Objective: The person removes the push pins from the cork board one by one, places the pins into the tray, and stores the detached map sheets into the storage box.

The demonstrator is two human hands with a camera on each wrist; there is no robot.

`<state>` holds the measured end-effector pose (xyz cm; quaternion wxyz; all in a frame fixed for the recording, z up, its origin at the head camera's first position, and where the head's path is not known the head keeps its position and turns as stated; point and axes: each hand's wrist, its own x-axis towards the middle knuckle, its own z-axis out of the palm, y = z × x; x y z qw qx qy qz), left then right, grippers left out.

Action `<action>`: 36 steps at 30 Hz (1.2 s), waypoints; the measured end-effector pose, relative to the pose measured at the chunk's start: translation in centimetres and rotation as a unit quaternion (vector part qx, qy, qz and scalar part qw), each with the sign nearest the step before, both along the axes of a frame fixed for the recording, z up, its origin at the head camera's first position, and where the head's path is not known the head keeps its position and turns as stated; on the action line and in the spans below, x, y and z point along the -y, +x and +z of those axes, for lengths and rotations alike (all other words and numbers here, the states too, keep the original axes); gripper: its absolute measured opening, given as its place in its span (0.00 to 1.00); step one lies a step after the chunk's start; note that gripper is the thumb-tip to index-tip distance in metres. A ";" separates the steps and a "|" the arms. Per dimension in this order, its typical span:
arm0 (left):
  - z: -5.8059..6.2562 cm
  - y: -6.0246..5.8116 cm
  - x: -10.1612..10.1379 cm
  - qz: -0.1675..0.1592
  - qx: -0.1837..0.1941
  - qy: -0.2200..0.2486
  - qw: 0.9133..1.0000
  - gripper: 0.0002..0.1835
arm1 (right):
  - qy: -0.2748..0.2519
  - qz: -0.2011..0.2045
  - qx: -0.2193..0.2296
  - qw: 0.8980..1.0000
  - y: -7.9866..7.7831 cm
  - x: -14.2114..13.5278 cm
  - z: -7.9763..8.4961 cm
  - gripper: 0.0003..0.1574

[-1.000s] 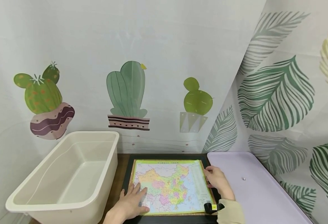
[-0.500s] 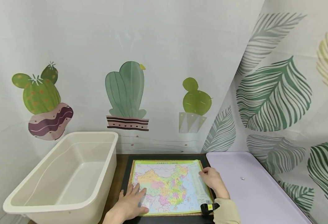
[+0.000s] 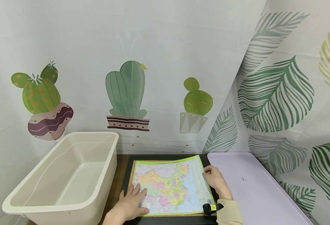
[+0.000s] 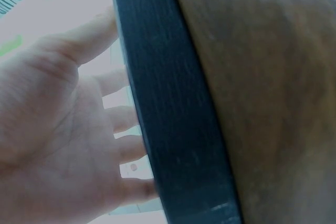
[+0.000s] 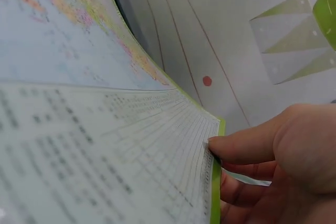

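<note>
A colourful map sheet [image 3: 165, 187] with a green border lies over a cork-surfaced board in a black frame [image 3: 165, 157]. My left hand [image 3: 129, 204] rests with spread fingers on the map's lower left part. In the left wrist view, the dark frame edge [image 4: 173, 98] hides the fingertips of that hand. My right hand [image 3: 216, 180] pinches the map's right edge between thumb and fingers. The right wrist view shows the thumb [image 5: 244, 145] on the printed face and the other fingers behind. The sheet's right side is raised and bends.
A large cream plastic tub [image 3: 63, 175] stands on the left of the brown wooden table [image 3: 121, 168]. On the right lies a pale purple tray [image 3: 255, 193] with a small shiny object [image 3: 243, 179] on it. Printed curtains [image 3: 165, 93] hang close behind.
My right hand moved inward onto the sheet, then slightly back out with its edge pinched. The map's top right corner has risen. My left hand has stayed in place.
</note>
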<state>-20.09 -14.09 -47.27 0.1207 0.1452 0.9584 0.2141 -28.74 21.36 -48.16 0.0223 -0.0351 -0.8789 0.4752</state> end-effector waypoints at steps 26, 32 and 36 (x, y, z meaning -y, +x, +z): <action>0.2 0.0 0.1 -0.006 -0.004 -0.001 1.000 0.41 | -0.237 0.040 0.024 0.970 0.5 -0.7 2.7 0.13; 0.3 0.2 0.0 -0.005 -0.001 0.002 1.000 0.40 | -0.245 0.050 0.024 0.968 0.6 -0.8 3.0 0.13; 0.5 0.4 0.0 -0.011 -0.008 0.001 1.000 0.40 | -0.251 0.047 0.024 0.967 0.7 -0.8 3.0 0.13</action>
